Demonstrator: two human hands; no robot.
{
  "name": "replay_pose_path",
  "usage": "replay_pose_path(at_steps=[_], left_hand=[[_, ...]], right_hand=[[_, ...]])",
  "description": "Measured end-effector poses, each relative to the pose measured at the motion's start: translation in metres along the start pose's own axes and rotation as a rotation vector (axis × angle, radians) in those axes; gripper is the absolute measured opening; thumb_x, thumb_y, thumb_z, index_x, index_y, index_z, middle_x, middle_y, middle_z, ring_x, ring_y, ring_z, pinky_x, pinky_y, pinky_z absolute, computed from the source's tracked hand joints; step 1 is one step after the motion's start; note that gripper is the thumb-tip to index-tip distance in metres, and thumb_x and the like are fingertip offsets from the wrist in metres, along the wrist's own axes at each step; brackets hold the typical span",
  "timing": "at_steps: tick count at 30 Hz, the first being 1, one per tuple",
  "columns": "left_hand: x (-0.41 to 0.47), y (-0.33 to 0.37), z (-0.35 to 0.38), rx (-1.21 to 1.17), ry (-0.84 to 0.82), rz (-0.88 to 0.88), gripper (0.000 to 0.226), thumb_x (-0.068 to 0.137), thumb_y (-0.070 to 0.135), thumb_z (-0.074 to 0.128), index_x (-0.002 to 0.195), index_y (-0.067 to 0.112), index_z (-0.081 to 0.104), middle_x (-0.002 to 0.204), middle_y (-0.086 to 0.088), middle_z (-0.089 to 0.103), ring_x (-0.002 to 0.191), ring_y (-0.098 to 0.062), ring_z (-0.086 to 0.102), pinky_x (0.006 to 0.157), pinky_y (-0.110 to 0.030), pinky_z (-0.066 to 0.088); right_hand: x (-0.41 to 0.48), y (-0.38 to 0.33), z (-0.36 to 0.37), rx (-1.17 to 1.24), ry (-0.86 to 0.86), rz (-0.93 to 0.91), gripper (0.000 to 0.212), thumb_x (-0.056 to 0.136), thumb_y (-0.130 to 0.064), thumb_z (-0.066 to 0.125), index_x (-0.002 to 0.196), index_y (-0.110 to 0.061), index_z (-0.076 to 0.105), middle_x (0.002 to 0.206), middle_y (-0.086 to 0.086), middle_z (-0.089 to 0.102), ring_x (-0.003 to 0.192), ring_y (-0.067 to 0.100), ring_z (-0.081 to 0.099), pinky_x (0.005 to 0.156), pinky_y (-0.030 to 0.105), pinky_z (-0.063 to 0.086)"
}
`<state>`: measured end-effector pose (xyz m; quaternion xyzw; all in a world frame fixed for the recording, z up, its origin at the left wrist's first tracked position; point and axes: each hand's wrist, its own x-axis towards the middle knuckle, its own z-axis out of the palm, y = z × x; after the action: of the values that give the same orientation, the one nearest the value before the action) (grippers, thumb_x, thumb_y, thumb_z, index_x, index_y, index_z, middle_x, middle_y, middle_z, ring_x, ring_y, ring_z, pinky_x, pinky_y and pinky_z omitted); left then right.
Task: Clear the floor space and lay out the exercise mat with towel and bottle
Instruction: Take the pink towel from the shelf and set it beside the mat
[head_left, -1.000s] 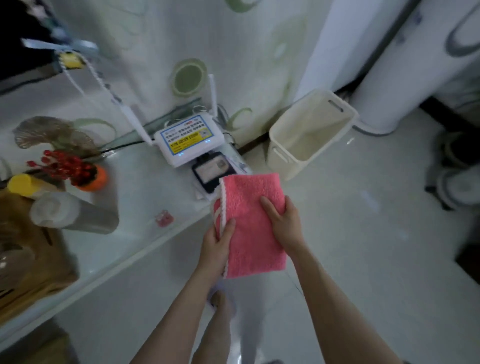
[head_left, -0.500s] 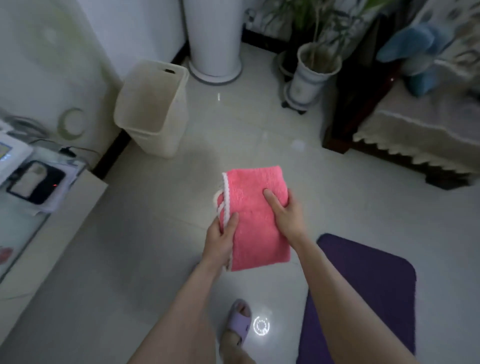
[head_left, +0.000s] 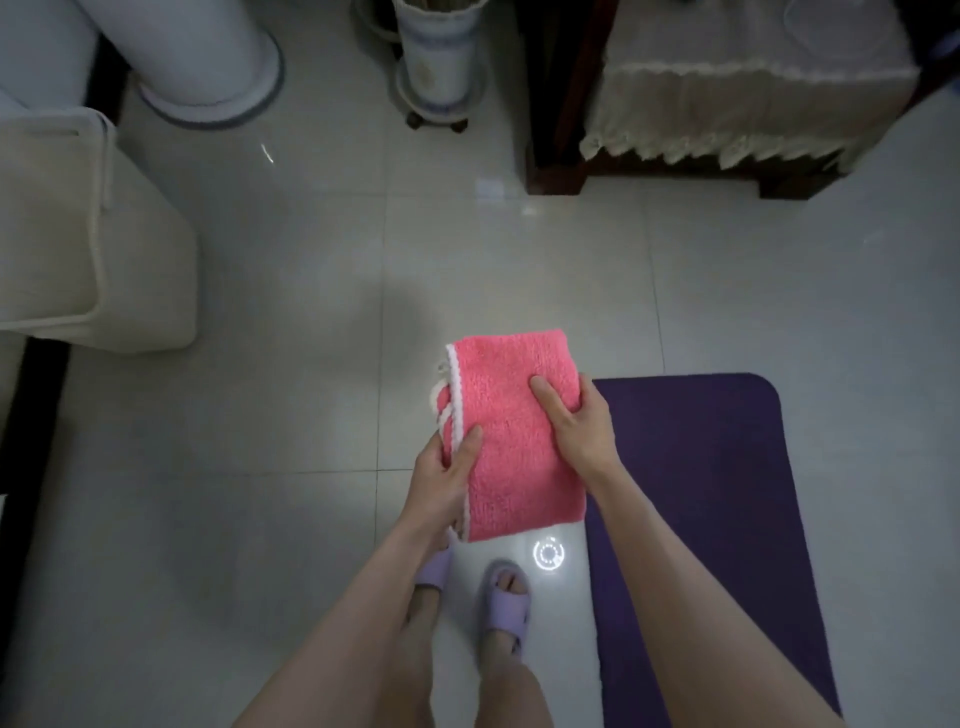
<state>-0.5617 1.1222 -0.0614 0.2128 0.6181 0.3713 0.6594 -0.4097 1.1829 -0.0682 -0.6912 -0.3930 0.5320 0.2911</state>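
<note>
A folded pink towel with a white scalloped edge is held flat in front of me, above the tiled floor. My left hand pinches its left edge near the white trim. My right hand grips its right side, thumb on top. The purple exercise mat lies unrolled on the floor to the right, its near-left part hidden behind my right forearm. No bottle is in view.
A cream plastic bin stands at the left. A white cylinder base and a potted-plant stand sit at the back. A dark wooden bench with a lace cover is at the back right. My feet in lilac slippers stand below.
My view has swung right and down, away from the side table toward the floor and mat. Both hands keep the same hold on the towel, which now hangs next to the mat's left edge.
</note>
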Motion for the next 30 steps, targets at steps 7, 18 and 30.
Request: replay_pose_path(at_steps=[7, 18, 30], left_hand=[[0.079, -0.072, 0.049, 0.071, 0.008, -0.127, 0.028, 0.082, 0.034, 0.065, 0.108, 0.026, 0.060, 0.108, 0.001, 0.069, 0.090, -0.011, 0.069, 0.073, -0.025, 0.057], [0.235, -0.233, 0.092, 0.152, 0.037, -0.206, 0.023, 0.088, 0.024, 0.063, 0.110, 0.019, 0.062, 0.099, 0.007, 0.069, 0.076, 0.002, 0.069, 0.059, -0.012, 0.052], [0.400, -0.395, 0.084, 0.212, 0.027, -0.246, 0.026, 0.087, 0.029, 0.064, 0.112, 0.021, 0.062, 0.103, 0.004, 0.070, 0.084, -0.005, 0.069, 0.064, -0.017, 0.056]], right_hand=[[0.073, 0.097, -0.038, -0.009, 0.018, 0.113, 0.032, 0.084, -0.045, 0.066, 0.103, -0.020, 0.057, 0.096, -0.008, 0.064, 0.089, 0.014, 0.065, 0.079, 0.034, 0.055], [0.214, 0.289, -0.051, -0.027, -0.007, 0.186, 0.023, 0.084, -0.044, 0.067, 0.093, -0.025, 0.057, 0.089, -0.012, 0.064, 0.081, 0.004, 0.063, 0.070, 0.023, 0.052], [0.348, 0.479, -0.015, -0.031, 0.033, 0.213, 0.019, 0.082, -0.044, 0.070, 0.087, -0.028, 0.059, 0.089, -0.008, 0.067, 0.084, 0.013, 0.066, 0.083, 0.040, 0.056]])
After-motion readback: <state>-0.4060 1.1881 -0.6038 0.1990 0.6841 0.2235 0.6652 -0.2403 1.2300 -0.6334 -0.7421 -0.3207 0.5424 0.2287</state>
